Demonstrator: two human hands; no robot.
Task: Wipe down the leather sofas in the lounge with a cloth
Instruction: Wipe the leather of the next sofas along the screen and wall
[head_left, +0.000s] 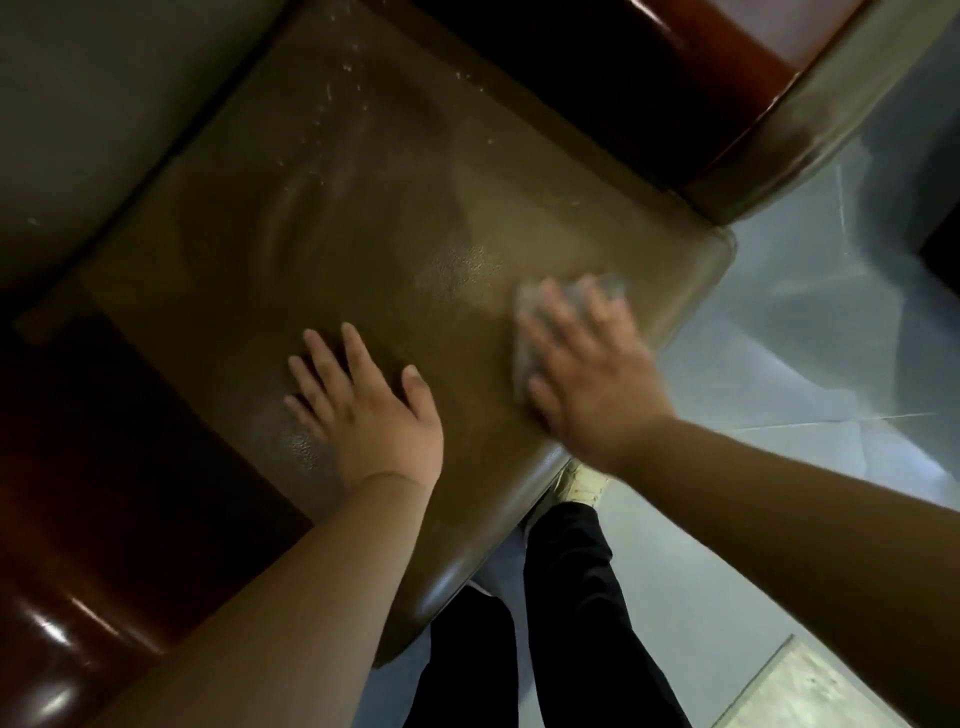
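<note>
The right hand (587, 374) presses a grey cloth (524, 358) flat on the brown leather sofa seat (363, 234) at four o'clock, fingers spread (blurred). The left hand (363, 400) rests flat at seven o'clock, fingers spread. White specks (337, 93) dot the seat toward twelve o'clock.

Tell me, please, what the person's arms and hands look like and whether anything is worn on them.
Both forearms are bare up to the frame edge: no sleeves, watch, bracelet or gloves in view. The left hand is sharp, with short nails and no rings visible. The right hand is motion-blurred, so small details there cannot be told.
</note>
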